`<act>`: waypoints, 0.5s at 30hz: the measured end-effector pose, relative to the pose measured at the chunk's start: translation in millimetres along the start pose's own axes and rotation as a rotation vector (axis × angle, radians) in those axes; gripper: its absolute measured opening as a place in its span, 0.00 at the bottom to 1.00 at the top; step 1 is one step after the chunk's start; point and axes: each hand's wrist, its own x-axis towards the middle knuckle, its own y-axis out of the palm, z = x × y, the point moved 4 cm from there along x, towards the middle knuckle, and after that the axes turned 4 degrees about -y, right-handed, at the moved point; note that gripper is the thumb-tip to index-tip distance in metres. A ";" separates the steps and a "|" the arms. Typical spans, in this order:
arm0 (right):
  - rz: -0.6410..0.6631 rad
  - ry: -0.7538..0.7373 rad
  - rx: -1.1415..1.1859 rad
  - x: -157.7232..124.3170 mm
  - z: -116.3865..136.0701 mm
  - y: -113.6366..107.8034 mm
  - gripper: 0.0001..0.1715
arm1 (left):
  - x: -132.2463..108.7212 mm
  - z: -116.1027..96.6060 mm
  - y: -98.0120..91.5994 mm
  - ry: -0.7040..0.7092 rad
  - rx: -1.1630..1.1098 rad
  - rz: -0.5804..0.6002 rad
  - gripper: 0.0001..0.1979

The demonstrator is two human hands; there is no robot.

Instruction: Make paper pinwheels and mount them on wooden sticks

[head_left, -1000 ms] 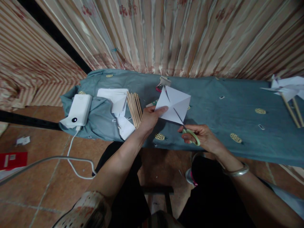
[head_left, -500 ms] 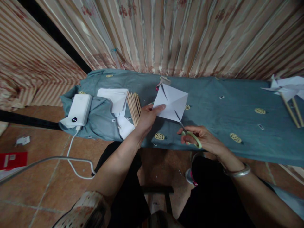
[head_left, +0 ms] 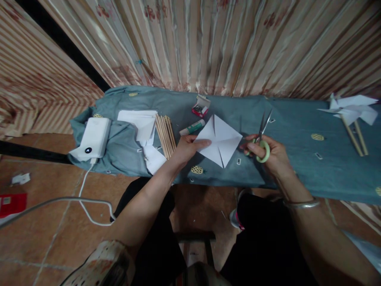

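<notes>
A square sheet of white paper lies between my hands, with creases and slits running in from its upper and lower corners. My left hand pinches its left corner, thumb on top. My right hand holds scissors with pale green handles, just right of the paper and apart from it. The scissor blades point up and are slightly parted. A glue stick lies behind my left hand, and a small red open box with tiny items sits beyond the paper.
Several wooden sticks lie left of my left hand, beside white papers. A white power bank with a cable is at the far left. White paper pinwheels on sticks lie at the right of the cloth-covered table.
My right hand has moved right with the scissors, out of the paper, and the blades now point up. The paper has turned a little, and a slit shows at its lower corner.
</notes>
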 end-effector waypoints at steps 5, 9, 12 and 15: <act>-0.010 -0.034 -0.060 1.7 2.0 4.5 0.21 | -3.0 7.9 7.0 -0.073 0.139 0.047 0.10; 0.017 0.016 -0.057 -0.7 1.1 8.1 0.22 | -2.4 8.2 5.6 -0.075 0.204 0.045 0.10; 0.025 0.045 -0.042 -2.7 1.9 9.2 0.22 | -1.1 6.3 2.7 -0.065 0.222 0.023 0.10; 0.023 0.043 -0.043 -4.7 4.3 10.5 0.22 | 0.5 4.5 0.2 -0.057 0.175 -0.004 0.10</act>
